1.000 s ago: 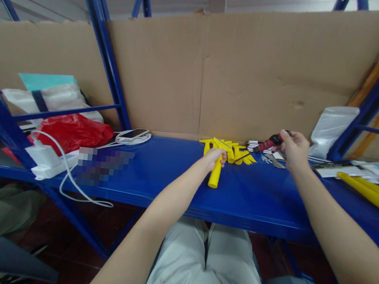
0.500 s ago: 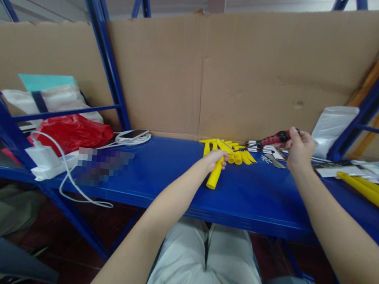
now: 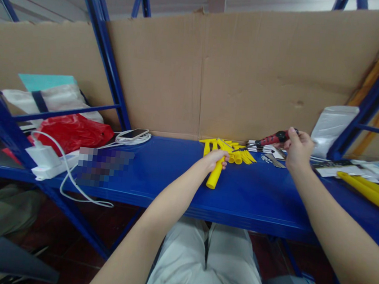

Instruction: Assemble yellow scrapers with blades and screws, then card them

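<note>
Yellow tubular part (image 3: 213,179) is gripped in the left hand (image 3: 217,159), just right of frame centre; fingers wrapped round it, lower end left exposed and tilted down-left, upper section partly hidden by the hand. Red-and-black screwdriver (image 3: 271,140) is held by its handle end in the right hand (image 3: 300,148), right of centre, between thumb and fingers; shaft is angled down-left toward the yellow part. Whether contact is made at the tip can't be told. Yellow pieces (image 3: 247,157) are bunched just beyond and right of the left hand, on the blue bench (image 3: 166,166). Flat metal strips (image 3: 274,161) are laid near the right hand, lower left of it. Silver pouch (image 3: 334,130) is propped at right of frame, by the blue upright. Long yellow piece (image 3: 370,193) is set down at the right edge. Phone (image 3: 135,134) is rested on coiled white cable left of centre; red plastic bag (image 3: 75,132) is placed further left. Bench is backed by cardboard (image 3: 250,76) across the upper frame.
</note>
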### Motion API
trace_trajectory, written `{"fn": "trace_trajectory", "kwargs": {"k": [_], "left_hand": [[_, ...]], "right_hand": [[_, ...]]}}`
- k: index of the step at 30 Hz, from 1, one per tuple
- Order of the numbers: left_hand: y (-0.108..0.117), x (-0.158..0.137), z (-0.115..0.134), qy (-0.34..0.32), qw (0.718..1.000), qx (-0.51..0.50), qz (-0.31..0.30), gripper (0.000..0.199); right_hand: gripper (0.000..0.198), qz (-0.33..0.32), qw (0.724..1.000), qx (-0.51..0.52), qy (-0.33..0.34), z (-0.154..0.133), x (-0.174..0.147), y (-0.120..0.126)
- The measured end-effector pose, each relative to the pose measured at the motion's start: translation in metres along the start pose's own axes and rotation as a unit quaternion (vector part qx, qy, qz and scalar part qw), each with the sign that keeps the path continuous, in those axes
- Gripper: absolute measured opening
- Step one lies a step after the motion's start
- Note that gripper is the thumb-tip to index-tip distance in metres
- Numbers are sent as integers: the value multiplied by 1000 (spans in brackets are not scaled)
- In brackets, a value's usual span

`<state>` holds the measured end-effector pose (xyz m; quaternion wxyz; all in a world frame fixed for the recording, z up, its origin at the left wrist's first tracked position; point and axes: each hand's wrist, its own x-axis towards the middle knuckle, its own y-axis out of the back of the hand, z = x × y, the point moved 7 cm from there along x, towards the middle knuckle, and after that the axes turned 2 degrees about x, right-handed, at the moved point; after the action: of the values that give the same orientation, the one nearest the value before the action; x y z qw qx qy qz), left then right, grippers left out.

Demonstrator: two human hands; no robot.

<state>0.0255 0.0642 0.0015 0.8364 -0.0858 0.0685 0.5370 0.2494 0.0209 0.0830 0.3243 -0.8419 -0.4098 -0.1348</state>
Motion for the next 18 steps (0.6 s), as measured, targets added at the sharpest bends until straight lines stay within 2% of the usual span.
{"fn": "trace_trajectory", "kwargs": {"k": [7, 11, 18], "left_hand": [[0, 1, -1, 5, 1000, -13, 1, 21], [0, 1, -1, 4, 1000, -19, 2, 21], [3, 1, 3, -5, 999, -38, 10, 22]], "right_hand": [[40, -34, 997, 16, 63, -3, 2, -3], [47, -44, 996, 23, 69, -4, 2, -4], [47, -42, 996, 20, 70, -2, 1, -3]]}}
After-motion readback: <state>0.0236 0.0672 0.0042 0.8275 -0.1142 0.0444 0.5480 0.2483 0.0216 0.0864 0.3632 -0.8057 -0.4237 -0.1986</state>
